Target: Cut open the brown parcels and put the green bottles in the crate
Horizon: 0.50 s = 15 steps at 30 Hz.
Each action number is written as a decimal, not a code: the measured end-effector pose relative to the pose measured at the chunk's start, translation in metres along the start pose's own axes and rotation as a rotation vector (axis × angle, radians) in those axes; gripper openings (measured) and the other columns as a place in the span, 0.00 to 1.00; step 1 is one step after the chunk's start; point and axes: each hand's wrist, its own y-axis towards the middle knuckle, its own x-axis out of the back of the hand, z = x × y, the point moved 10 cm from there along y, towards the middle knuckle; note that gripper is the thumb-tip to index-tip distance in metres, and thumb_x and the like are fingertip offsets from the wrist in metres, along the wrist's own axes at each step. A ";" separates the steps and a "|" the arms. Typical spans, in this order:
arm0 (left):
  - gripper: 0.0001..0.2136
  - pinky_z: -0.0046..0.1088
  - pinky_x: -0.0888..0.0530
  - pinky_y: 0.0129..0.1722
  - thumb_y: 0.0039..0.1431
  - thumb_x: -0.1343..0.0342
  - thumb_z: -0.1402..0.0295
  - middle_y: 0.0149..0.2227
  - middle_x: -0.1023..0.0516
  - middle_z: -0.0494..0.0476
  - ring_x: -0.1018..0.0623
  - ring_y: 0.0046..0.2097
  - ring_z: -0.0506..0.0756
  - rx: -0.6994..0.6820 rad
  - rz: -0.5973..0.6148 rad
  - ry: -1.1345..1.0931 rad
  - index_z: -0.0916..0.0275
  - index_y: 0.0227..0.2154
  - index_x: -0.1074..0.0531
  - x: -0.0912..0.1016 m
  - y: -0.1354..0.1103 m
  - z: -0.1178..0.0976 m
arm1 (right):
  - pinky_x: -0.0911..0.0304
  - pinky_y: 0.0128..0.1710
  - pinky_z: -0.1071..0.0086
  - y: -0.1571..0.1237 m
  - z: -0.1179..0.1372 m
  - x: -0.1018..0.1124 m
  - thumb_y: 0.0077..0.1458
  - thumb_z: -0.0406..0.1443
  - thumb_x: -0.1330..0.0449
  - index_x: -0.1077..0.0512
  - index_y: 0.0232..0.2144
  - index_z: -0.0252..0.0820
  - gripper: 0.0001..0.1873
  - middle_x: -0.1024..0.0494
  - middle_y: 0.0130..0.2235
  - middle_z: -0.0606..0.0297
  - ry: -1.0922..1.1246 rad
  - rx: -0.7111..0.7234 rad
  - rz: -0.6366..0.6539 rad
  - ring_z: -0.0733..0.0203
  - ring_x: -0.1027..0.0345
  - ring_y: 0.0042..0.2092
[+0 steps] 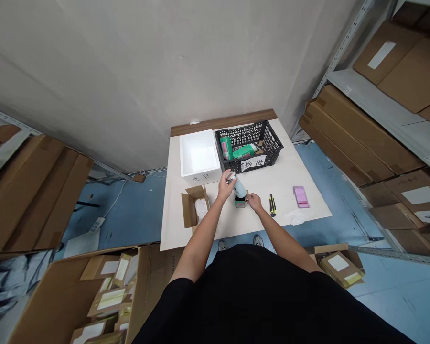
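Observation:
My left hand is closed around the upper end of a pale blue cylindrical bottle. The bottle tilts, its lower end at the mouth of a small green box; how far inside it reaches I cannot tell. At the box's right edge my right hand pinches a brown flap. To the left stands an open cardboard carton with white wrapping in it. A yellow and black box cutter lies to the right of my right hand.
Behind my hands stand a white foam box and a black plastic crate holding green boxes. A pink blurred item and clear plastic lie at the table's right. Shelves with cartons flank both sides.

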 end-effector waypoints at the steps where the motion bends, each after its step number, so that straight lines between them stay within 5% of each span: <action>1: 0.29 0.37 0.24 0.60 0.62 0.31 0.56 0.65 0.27 0.66 0.25 0.66 0.63 -0.017 0.015 0.004 0.56 0.63 0.31 0.001 0.000 -0.001 | 0.28 0.34 0.69 0.002 -0.004 0.000 0.56 0.47 0.39 0.31 0.24 0.47 0.15 0.23 0.25 0.67 0.015 -0.018 -0.006 0.57 0.23 0.33; 8: 0.28 0.38 0.23 0.58 0.61 0.32 0.60 0.64 0.26 0.66 0.23 0.63 0.62 -0.069 0.037 0.056 0.57 0.63 0.30 -0.005 -0.005 0.012 | 0.26 0.35 0.68 0.007 -0.019 -0.005 0.58 0.48 0.40 0.33 0.25 0.47 0.16 0.23 0.27 0.67 0.133 -0.079 0.003 0.58 0.22 0.33; 15: 0.31 0.40 0.24 0.59 0.49 0.28 0.71 0.55 0.23 0.63 0.21 0.56 0.62 -0.083 0.094 0.364 0.59 0.59 0.25 -0.025 -0.029 0.047 | 0.26 0.37 0.67 0.007 -0.019 -0.010 0.59 0.45 0.42 0.33 0.26 0.47 0.13 0.22 0.29 0.66 0.105 -0.048 0.048 0.56 0.20 0.36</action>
